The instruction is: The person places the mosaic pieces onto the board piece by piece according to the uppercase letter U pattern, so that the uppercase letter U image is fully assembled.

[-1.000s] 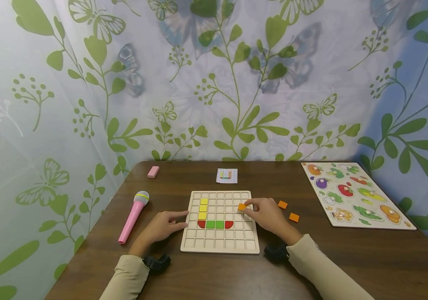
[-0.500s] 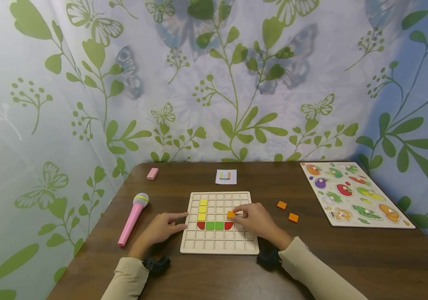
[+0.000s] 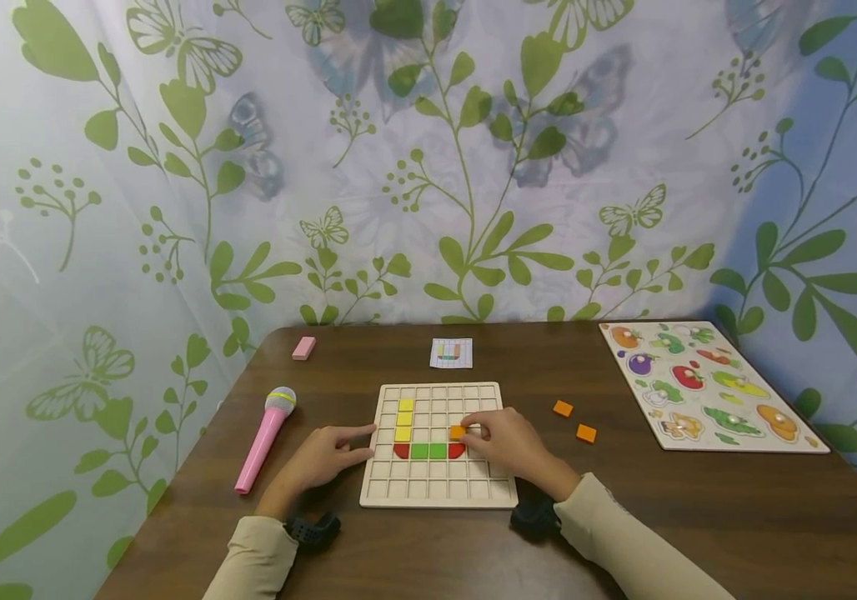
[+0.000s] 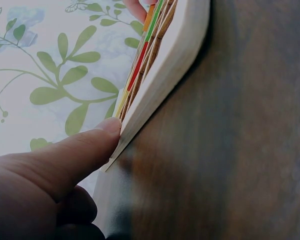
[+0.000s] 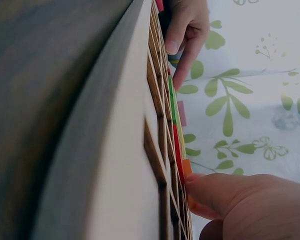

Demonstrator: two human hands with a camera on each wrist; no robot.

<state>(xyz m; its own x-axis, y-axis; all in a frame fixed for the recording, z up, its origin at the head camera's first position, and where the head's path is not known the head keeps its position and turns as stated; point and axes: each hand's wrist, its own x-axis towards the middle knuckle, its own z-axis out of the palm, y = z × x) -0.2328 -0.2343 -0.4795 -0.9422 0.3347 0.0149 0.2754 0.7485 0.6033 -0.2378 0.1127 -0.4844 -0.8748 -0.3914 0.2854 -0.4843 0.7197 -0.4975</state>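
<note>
A wooden grid board [image 3: 413, 492] lies in the middle of the table. In its cells sit several yellow square tiles [image 3: 403, 419] in a column, with two green tiles [image 3: 428, 451] below between two red rounded corner tiles [image 3: 402, 451]. My right hand [image 3: 507, 442] pinches an orange square tile [image 3: 458, 432] between thumb and fingers, right above the right red tile. In the right wrist view the orange tile [image 5: 187, 166] shows at the thumb tip. My left hand [image 3: 319, 458] rests at the board's left edge, its thumb and index finger extended against the rim.
Two loose orange tiles [image 3: 586, 433] lie right of the board. A pattern card [image 3: 451, 352] is behind it. A pink toy microphone [image 3: 263, 442] and a pink block [image 3: 304, 348] lie on the left. A vegetable puzzle board [image 3: 714, 387] takes up the back right.
My right hand has carried the orange tile left and slightly nearer, from the board's right-hand columns to the cell above the right red tile. My left hand has stayed at the board's edge.
</note>
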